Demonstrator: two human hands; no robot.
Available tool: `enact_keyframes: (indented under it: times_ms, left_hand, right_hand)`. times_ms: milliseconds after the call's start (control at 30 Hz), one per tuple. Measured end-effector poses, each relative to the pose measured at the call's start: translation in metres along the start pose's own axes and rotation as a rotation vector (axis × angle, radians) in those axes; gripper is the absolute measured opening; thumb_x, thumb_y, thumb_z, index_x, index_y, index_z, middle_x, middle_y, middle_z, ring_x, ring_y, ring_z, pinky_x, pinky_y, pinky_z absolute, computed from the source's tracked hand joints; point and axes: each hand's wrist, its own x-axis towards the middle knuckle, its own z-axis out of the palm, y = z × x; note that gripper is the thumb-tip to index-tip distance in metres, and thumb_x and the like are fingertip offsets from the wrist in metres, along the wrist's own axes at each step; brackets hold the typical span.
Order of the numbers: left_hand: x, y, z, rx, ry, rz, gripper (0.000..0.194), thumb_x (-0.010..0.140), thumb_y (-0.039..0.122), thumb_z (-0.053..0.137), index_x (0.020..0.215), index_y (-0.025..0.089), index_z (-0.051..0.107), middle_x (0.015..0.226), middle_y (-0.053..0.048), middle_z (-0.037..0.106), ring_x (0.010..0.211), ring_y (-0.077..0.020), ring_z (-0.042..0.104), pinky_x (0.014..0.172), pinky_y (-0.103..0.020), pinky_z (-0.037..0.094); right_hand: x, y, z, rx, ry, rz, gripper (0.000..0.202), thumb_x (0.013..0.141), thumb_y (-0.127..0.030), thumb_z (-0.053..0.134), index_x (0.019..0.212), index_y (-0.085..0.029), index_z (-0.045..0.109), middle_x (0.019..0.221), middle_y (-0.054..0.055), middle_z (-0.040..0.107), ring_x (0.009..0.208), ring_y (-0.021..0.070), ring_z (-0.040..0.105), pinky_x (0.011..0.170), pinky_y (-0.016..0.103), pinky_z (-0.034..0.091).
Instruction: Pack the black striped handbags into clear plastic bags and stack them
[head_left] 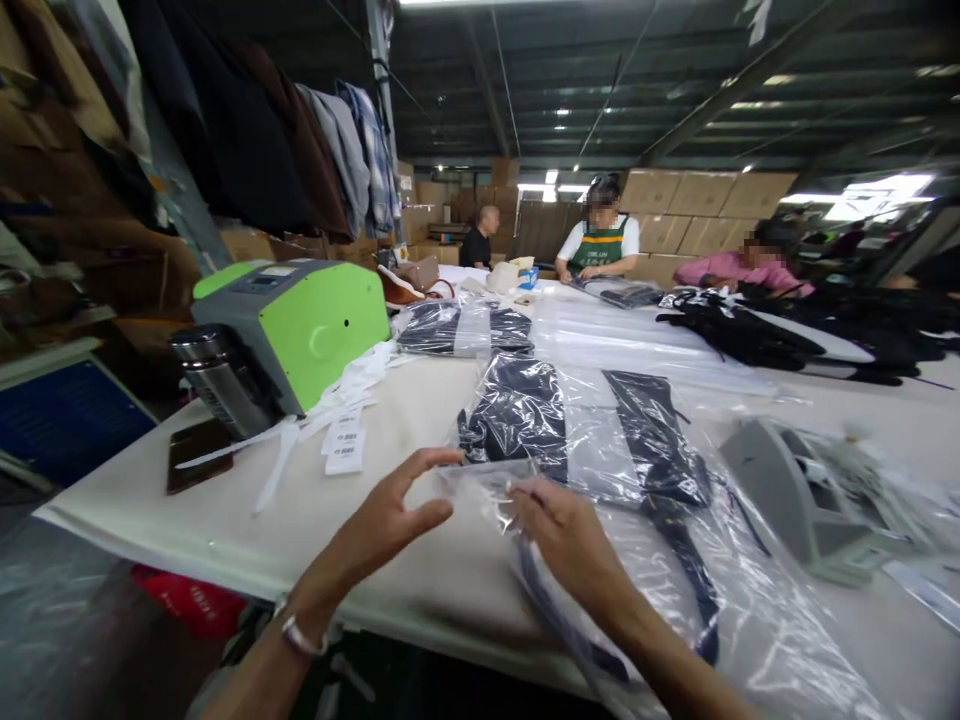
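A clear plastic bag [592,430] with a dark and light-grey folded garment inside lies on the white table [405,400]. My right hand [559,525] pinches the near edge of the clear plastic, and dark straps hang inside it towards the table's front edge. Left of it, my left hand [401,505] is spread, thumb and fingers apart, beside the loose plastic and holding nothing. A second bagged dark garment [465,328] sits farther back.
A green and grey machine [322,320], a steel flask [221,380], a phone [199,455] and white labels [346,440] are at left. A grey tape dispenser [817,500] stands at right. Black garments [795,335] and several people are farther back.
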Motion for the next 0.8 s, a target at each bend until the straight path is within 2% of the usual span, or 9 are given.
enact_keyframes:
  times_ms: [67, 100, 200, 267, 367, 500, 600, 700, 800]
  left_hand:
    - [0.04, -0.019, 0.001, 0.138, -0.081, 0.038, 0.058, 0.084, 0.038, 0.069, 0.139, 0.031, 0.053, 0.15, -0.004, 0.05, 0.139, -0.0261, 0.043, 0.118, -0.04, 0.029]
    - [0.06, -0.03, 0.005, 0.204, -0.104, 0.056, 0.056, 0.083, 0.035, 0.07, 0.137, 0.029, 0.056, 0.148, -0.004, 0.053, 0.137, -0.0264, 0.045, 0.117, -0.04, 0.031]
    - [0.106, -0.056, 0.021, 0.388, -0.142, 0.135, 0.028, 0.082, 0.03, 0.069, 0.109, 0.024, 0.072, 0.116, -0.005, 0.072, 0.112, -0.0241, 0.061, 0.103, -0.036, 0.043]
    - [0.124, -0.065, 0.03, 0.45, -0.149, 0.17, 0.012, 0.083, 0.03, 0.067, 0.088, 0.022, 0.074, 0.093, -0.003, 0.074, 0.094, -0.0217, 0.063, 0.092, -0.034, 0.045]
    - [0.134, -0.067, 0.036, 0.474, -0.138, 0.206, 0.013, 0.084, 0.03, 0.066, 0.076, 0.021, 0.07, 0.082, -0.001, 0.072, 0.084, -0.0199, 0.061, 0.084, -0.033, 0.043]
    - [0.137, -0.063, 0.039, 0.455, -0.136, 0.223, 0.012, 0.083, 0.032, 0.067, 0.078, 0.022, 0.071, 0.082, 0.0, 0.073, 0.082, -0.0184, 0.061, 0.083, -0.031, 0.041]
    - [0.139, -0.062, 0.041, 0.422, -0.15, 0.195, 0.013, 0.083, 0.032, 0.068, 0.077, 0.022, 0.073, 0.08, 0.0, 0.074, 0.079, -0.0174, 0.061, 0.081, -0.03, 0.041]
    - [0.141, -0.065, 0.043, 0.396, -0.151, 0.183, 0.017, 0.083, 0.034, 0.068, 0.074, 0.021, 0.072, 0.079, 0.0, 0.073, 0.077, -0.0166, 0.06, 0.077, -0.029, 0.042]
    - [0.141, -0.07, 0.042, 0.4, -0.142, 0.135, 0.024, 0.086, 0.04, 0.064, 0.073, 0.021, 0.071, 0.073, 0.001, 0.071, 0.071, -0.0158, 0.059, 0.072, -0.028, 0.04]
  right_hand:
    - [0.013, 0.011, -0.021, 0.275, 0.031, 0.183, 0.029, 0.088, -0.046, 0.059, 0.097, -0.02, 0.07, 0.088, 0.006, 0.075, 0.078, 0.0225, 0.071, 0.065, 0.033, 0.057]
    - [0.017, 0.019, -0.028, 0.391, 0.044, 0.26, 0.032, 0.083, -0.048, 0.064, 0.096, -0.019, 0.07, 0.088, 0.006, 0.075, 0.077, 0.0228, 0.071, 0.065, 0.034, 0.058]
    - [0.025, 0.05, -0.042, 0.587, 0.1, 0.387, 0.038, 0.071, -0.049, 0.076, 0.09, -0.017, 0.07, 0.078, 0.005, 0.073, 0.07, 0.0202, 0.07, 0.066, 0.034, 0.06]
    - [0.025, 0.071, -0.049, 0.629, 0.113, 0.42, 0.038, 0.067, -0.049, 0.08, 0.085, -0.017, 0.069, 0.07, 0.002, 0.071, 0.063, 0.0172, 0.067, 0.064, 0.032, 0.059]
    - [0.023, 0.093, -0.062, 0.626, 0.116, 0.455, 0.037, 0.071, -0.049, 0.079, 0.084, -0.017, 0.067, 0.073, 0.002, 0.071, 0.065, 0.0164, 0.068, 0.062, 0.028, 0.057]
    - [0.029, 0.093, -0.079, 0.566, 0.204, 0.464, 0.037, 0.076, -0.047, 0.077, 0.099, -0.021, 0.064, 0.093, 0.006, 0.074, 0.079, 0.0185, 0.072, 0.064, 0.027, 0.057]
    - [0.041, 0.087, -0.085, 0.471, 0.244, 0.451, 0.028, 0.077, -0.042, 0.074, 0.087, -0.019, 0.062, 0.08, 0.003, 0.071, 0.069, 0.017, 0.071, 0.056, 0.025, 0.055]
    - [0.048, 0.088, -0.086, 0.329, 0.266, 0.44, 0.017, 0.077, -0.032, 0.07, 0.076, -0.019, 0.058, 0.065, -0.001, 0.066, 0.06, 0.0144, 0.068, 0.045, 0.019, 0.046]
    - [0.045, 0.093, -0.088, 0.239, 0.218, 0.47, 0.013, 0.076, -0.025, 0.067, 0.072, -0.019, 0.056, 0.057, -0.003, 0.064, 0.05, 0.0127, 0.063, 0.041, 0.019, 0.043]
